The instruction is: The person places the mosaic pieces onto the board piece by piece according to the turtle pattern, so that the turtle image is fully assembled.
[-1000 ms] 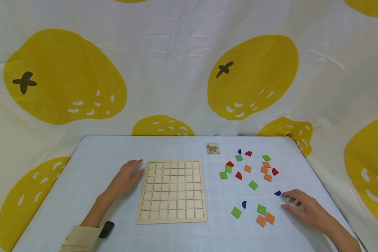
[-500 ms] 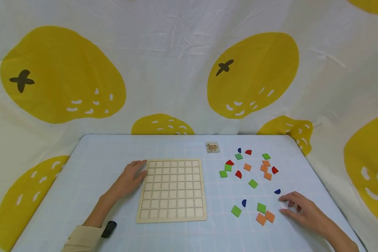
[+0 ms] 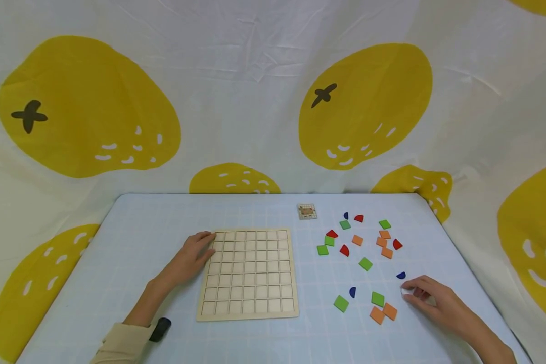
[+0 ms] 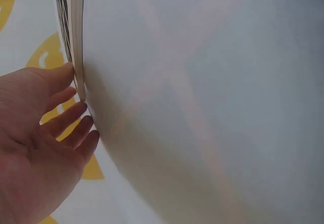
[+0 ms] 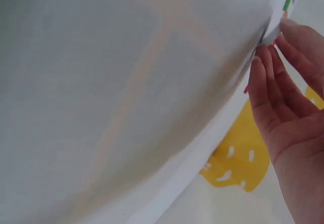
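A wooden grid board (image 3: 247,317) lies left of centre in the head view. My left hand (image 3: 188,260) touches its left edge near the far corner with relaxed fingers. In the left wrist view the thumb and fingertips of the left hand (image 4: 45,133) meet the side of the board (image 4: 77,32). At the right, my right hand (image 3: 441,303) pinches a small white piece (image 3: 407,291) between thumb and index finger. The right wrist view shows the right hand (image 5: 288,87) holding this white piece (image 5: 272,36), its exact shape partly hidden. A blue half-round piece (image 3: 401,275) lies just beyond those fingertips.
Several green squares (image 3: 366,264), orange squares (image 3: 377,315), red quarter-rounds (image 3: 344,251) and another blue half-round (image 3: 352,292) lie scattered right of the board. A small patterned card (image 3: 307,211) lies at the back. A printed cloth (image 3: 245,116) hangs behind the table.
The left hand has moved slightly right, onto the board's edge. The right hand has closed its thumb and index finger on the white piece beside the blue half-round.
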`<state>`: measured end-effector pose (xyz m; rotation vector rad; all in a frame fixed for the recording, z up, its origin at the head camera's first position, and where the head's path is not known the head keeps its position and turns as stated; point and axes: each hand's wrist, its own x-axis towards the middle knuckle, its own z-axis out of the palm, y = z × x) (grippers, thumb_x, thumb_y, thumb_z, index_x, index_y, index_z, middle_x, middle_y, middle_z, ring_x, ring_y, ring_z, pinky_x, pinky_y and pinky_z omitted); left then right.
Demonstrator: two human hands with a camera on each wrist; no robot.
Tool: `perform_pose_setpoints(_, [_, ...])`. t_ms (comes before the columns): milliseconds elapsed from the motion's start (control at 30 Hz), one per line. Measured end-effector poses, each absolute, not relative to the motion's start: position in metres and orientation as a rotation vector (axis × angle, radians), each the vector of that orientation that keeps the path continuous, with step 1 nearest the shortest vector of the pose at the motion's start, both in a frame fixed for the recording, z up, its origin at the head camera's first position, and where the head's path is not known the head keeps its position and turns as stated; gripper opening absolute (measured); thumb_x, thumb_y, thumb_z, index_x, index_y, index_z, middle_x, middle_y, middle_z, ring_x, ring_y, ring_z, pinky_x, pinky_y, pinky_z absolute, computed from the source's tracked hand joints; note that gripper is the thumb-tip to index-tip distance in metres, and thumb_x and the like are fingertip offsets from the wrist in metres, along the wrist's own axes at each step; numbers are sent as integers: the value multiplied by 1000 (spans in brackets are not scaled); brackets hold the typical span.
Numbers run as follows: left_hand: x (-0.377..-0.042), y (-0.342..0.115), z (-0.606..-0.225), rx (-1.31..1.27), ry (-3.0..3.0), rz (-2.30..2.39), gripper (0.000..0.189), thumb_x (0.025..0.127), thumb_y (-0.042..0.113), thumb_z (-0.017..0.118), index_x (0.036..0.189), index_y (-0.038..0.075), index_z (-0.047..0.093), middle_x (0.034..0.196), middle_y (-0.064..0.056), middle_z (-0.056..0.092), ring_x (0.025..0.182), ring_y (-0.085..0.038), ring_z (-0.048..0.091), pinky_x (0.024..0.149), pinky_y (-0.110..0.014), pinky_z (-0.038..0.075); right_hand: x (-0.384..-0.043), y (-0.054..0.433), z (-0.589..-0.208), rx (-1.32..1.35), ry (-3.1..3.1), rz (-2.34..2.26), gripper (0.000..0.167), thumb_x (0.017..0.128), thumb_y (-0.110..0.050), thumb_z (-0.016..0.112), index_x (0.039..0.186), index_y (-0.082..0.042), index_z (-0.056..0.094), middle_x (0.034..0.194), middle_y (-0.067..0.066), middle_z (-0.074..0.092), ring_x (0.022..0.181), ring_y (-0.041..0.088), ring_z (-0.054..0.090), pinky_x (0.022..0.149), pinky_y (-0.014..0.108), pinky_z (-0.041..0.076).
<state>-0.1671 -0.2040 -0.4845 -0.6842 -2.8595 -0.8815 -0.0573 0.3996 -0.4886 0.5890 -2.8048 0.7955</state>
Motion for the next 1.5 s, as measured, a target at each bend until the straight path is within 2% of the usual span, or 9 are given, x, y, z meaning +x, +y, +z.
perform_pose_setpoints(133, [-167,-205,-484,-712,-2827,-892,46,99,3,67,141,-11,54,139,-32,53,128,-51,48,103,-64,43,-58,399,-486,587,-2796,775,32,77,5,85,103,-11,75,92,-9,69,75,-2,58,71,4,47])
perform_pose_setpoints(267, [-167,-207,-484,-733,-2835,-914,46,100,4,66,141,-12,54,140,-32,53,129,-51,48,104,-64,42,-60,399,-487,629,-2760,774,33,75,12,82,103,-7,76,93,-4,73,75,-1,61,71,3,46])
perform_pose_setpoints(400, [-166,-210,-485,-744,-2862,-926,46,100,5,66,141,-12,53,141,-33,52,130,-52,48,105,-64,42,-63,397,-487,624,-2781,782,30,78,11,81,103,-6,76,95,1,74,77,-2,61,72,2,46])
perform_pose_setpoints(767, [-166,-212,-488,-722,-2886,-915,48,100,5,66,144,-11,52,143,-32,51,132,-51,46,107,-64,41,-77,383,-475,561,-2942,738,25,87,2,78,110,-8,76,102,-2,74,84,3,64,73,20,58])
perform_pose_setpoints(933, [-166,-210,-488,-725,-2876,-918,48,99,5,66,143,-11,52,142,-33,52,131,-52,47,106,-64,41,-84,377,-473,558,-2935,751,25,89,1,78,111,-8,76,103,-2,74,84,10,67,75,20,58])
perform_pose_setpoints(1233, [-166,-208,-485,-691,-2887,-934,48,99,5,67,143,-10,53,143,-32,52,132,-51,47,107,-64,41,-97,365,-471,644,-2805,765,32,84,8,79,110,-10,75,99,-5,71,81,3,62,73,16,56])
perform_pose_setpoints(1500, [-166,-208,-482,-692,-2885,-931,48,100,6,66,144,-10,52,144,-31,51,134,-50,46,108,-63,40,-109,351,-464,645,-2804,799,31,86,7,77,112,-9,74,103,-3,72,86,8,67,76,19,58])
